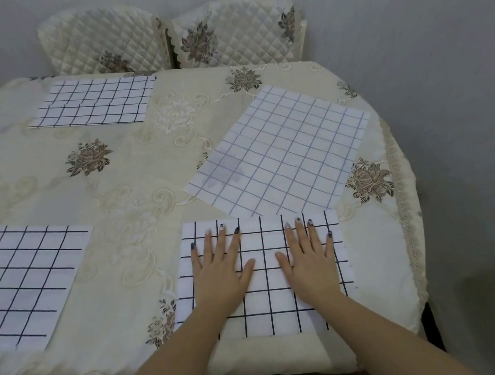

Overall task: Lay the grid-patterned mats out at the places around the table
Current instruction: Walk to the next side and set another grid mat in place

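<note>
A person's left hand (220,273) and right hand (310,261) lay palm down, side by side, on a white rectangular fabric mat with a dark grid (262,248) at the near edge of the table. The fingers were straight and slightly spread, pressing flat and gripping nothing. Just beyond the fingertips, a second grid mat with paler lines (279,151) lay tilted, its near edge touching the pressed mat's far edge. Well to the left of the fingers was a third grid mat (21,282), and far ahead of them, to the left, a fourth (94,102). All rested on a cream tablecloth embroidered with brown flowers (111,181). Behind the table stood two cream quilted chair backs (101,39) against a grey wall (407,21).
</note>
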Demonstrator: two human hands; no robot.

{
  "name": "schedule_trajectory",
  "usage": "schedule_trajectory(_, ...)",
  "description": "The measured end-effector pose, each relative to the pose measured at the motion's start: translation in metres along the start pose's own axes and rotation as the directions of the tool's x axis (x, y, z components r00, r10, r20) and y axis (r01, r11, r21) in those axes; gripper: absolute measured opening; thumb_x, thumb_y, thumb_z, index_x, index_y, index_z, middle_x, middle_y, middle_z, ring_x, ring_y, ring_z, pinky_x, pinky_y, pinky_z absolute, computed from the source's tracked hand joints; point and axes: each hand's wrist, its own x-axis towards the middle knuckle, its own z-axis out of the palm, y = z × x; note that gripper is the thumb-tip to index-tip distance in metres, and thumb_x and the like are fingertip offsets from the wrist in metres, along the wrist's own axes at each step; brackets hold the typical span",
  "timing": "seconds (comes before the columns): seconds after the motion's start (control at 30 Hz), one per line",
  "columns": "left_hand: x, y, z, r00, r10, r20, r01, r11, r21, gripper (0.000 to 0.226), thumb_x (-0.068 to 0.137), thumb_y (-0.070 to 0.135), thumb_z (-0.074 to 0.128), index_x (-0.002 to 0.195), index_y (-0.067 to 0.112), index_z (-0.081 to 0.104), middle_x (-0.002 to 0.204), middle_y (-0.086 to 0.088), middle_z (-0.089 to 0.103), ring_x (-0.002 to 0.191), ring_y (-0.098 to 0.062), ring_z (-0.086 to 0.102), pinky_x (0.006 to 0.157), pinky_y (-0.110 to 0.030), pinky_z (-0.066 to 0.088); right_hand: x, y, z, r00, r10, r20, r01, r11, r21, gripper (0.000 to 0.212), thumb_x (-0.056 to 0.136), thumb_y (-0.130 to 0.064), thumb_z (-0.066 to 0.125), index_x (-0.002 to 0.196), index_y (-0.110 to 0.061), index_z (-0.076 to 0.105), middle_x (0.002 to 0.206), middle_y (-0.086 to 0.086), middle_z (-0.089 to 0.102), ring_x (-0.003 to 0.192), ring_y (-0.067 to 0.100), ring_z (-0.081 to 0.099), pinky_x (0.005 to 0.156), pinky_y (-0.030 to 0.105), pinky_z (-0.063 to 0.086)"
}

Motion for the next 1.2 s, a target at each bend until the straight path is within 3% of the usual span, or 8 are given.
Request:
schedule_trajectory(0.17,-0.013,-0.03,-0.002,0.999,-0.042,-0.003,0.043,0.999,0.003,0.07,0.09,0.068,0.007,0.151,0.034,-0.004,0.16,0.005,-0.009,0.147,-0.017,-0.015,0.118,-0.047,-0.005,-0.01,0.029,-0.007,0.994,0.097,0.048,-0.095,0.995,-0.044,0.071,0.089,-0.061,-0.003,0.15,-0.025,-0.011,0.16,-0.003,-0.012,0.148,0.017,-0.01,0.118,0.051,-0.008)
schedule_trajectory(0.33,-0.023,-0.04,-0.011,0.994,-0.085,0.066,0.083,0.996,0.028,0.077,0.085,0.067,-0.005,0.151,0.029,-0.01,0.16,-0.001,-0.016,0.146,-0.02,-0.02,0.118,-0.049,-0.01,-0.019,0.037,-0.014,0.989,0.133,0.059,-0.13,0.99,-0.048,0.08,0.084,-0.062,-0.009,0.152,-0.018,-0.008,0.161,0.002,-0.009,0.148,0.019,-0.009,0.118,0.051,-0.006)
schedule_trajectory(0.57,-0.051,0.009,-0.006,0.997,0.066,0.031,-0.066,0.998,-0.003,0.063,0.097,0.052,0.006,0.152,0.022,0.005,0.16,-0.005,0.009,0.148,-0.024,0.004,0.115,-0.05,0.001,-0.055,-0.03,-0.009,0.993,-0.121,0.016,0.121,0.993,0.011,0.065,0.097,-0.052,0.015,0.151,-0.015,0.012,0.16,0.002,0.005,0.148,0.02,0.003,0.114,0.048,-0.008)
schedule_trajectory(0.67,-0.062,0.011,0.004,0.997,0.037,0.074,-0.036,0.999,-0.011,0.062,0.098,0.051,0.006,0.15,0.021,0.02,0.157,-0.006,0.025,0.145,-0.026,0.018,0.112,-0.051,0.009,-0.068,-0.037,0.001,0.986,-0.13,0.105,0.13,0.991,0.013,0.066,0.097,-0.056,0.008,0.15,-0.019,-0.001,0.159,-0.003,-0.007,0.148,0.018,-0.005,0.114,0.047,-0.011)
schedule_trajectory(0.77,-0.07,-0.002,0.005,0.997,-0.011,0.079,0.011,1.0,-0.004,0.065,0.095,0.057,0.007,0.152,0.026,0.008,0.16,-0.002,0.008,0.148,-0.025,0.004,0.115,-0.049,0.002,-0.074,-0.027,0.003,0.993,-0.061,0.097,0.064,0.998,-0.025,0.07,0.096,-0.059,0.009,0.152,-0.018,0.014,0.159,0.0,0.01,0.147,0.019,0.012,0.115,0.048,-0.002)
schedule_trajectory(1.0,-0.076,-0.033,-0.001,0.989,-0.103,0.103,0.102,0.995,0.014,0.077,0.081,0.064,-0.012,0.149,0.027,-0.017,0.155,0.001,-0.025,0.146,-0.018,-0.018,0.118,-0.043,-0.011,-0.077,-0.006,-0.007,0.985,-0.044,0.168,0.045,0.999,-0.003,0.082,0.077,-0.065,-0.024,0.146,-0.022,-0.021,0.152,-0.006,-0.028,0.143,0.012,-0.021,0.118,0.043,-0.013)
schedule_trajectory(1.1,-0.074,-0.034,-0.011,0.983,-0.143,0.112,0.163,0.967,-0.197,0.08,0.088,0.06,-0.001,0.152,0.014,-0.005,0.16,-0.003,-0.01,0.148,-0.019,-0.006,0.12,-0.04,-0.003,-0.069,-0.006,-0.027,0.982,-0.035,0.184,-0.016,0.963,0.268,0.069,0.095,-0.053,0.004,0.151,-0.014,-0.005,0.158,-0.003,-0.013,0.147,0.014,-0.01,0.119,0.036,-0.006)
schedule_trajectory(1.2,-0.068,-0.039,-0.039,0.921,-0.388,0.038,0.315,0.683,-0.659,0.062,0.099,0.035,0.039,0.15,0.005,0.02,0.154,-0.012,0.029,0.141,-0.025,0.028,0.115,-0.037,0.023,-0.057,0.011,-0.062,0.985,0.144,0.094,-0.171,0.759,0.628,0.049,0.103,-0.027,0.029,0.148,-0.006,0.028,0.156,0.006,0.026,0.145,0.021,0.021,0.118,0.032,0.015)
